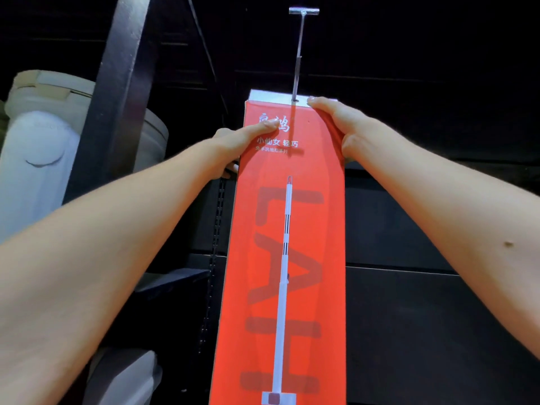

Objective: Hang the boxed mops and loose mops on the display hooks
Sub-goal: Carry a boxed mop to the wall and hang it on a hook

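A tall red mop box [292,229] with a printed mop picture stands upright in the middle of the view. Its white top edge meets a metal display hook [298,57] that juts out from the dark wall and enters a hole at the box top. My left hand [233,144] grips the box's upper left side, thumb lying across the red front, fingers behind. My right hand [339,124] grips the upper right corner, fingertips at the white top edge.
A dark upright shelf post [117,92] rises at the left. Behind it stand pale white plastic containers [38,141]. A slotted rail [214,258] runs down beside the box. Dark shelving [423,273] fills the right.
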Tool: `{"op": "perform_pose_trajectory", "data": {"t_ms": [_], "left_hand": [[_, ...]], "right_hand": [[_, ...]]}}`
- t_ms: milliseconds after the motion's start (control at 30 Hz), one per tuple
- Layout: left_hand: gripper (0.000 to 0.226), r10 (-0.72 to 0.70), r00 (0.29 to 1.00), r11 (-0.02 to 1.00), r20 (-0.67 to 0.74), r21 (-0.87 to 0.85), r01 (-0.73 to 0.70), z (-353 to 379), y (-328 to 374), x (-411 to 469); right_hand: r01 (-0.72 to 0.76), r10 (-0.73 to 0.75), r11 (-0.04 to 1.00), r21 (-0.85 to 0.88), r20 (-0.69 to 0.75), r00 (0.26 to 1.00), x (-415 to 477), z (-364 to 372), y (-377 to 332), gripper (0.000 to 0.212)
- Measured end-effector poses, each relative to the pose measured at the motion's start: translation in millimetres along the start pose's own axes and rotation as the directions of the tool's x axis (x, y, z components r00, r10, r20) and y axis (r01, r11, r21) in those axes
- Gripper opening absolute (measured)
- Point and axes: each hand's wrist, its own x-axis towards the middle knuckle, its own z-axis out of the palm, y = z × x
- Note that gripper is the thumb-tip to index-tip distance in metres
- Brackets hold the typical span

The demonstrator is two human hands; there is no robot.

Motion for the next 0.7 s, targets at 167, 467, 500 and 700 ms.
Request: {"op": "perform_pose_trajectory", "data": {"t_ms": [167,467,500,700], "left_hand": [[0.085,-0.018,1.000,1.000,0.005,-0.024,0.018,11.7,-23.6,35.1],[0.046,-0.034,0.999,0.997,0.040,-0.062,0.036,38.4,-64.2,69.4],[0.048,-0.040,0.998,0.997,0.048,-0.069,0.043,40.6,-67.7,70.8],[0.057,-0.064,0.996,0.993,0.065,-0.092,0.070,46.2,-87.1,86.5]], "right_hand": [[-0.056,0.055,0.998,0.030,0.033,0.998,36.1,0.1,19.7,0.030],[-0.106,0.099,0.988,0.108,0.071,0.993,83.2,0.7,60.6,0.029],[-0.101,0.095,0.989,0.108,0.056,0.994,88.2,1.1,64.6,0.033],[-0.078,0.084,0.990,0.119,-0.051,0.995,109.5,6.0,84.8,0.063]]}}
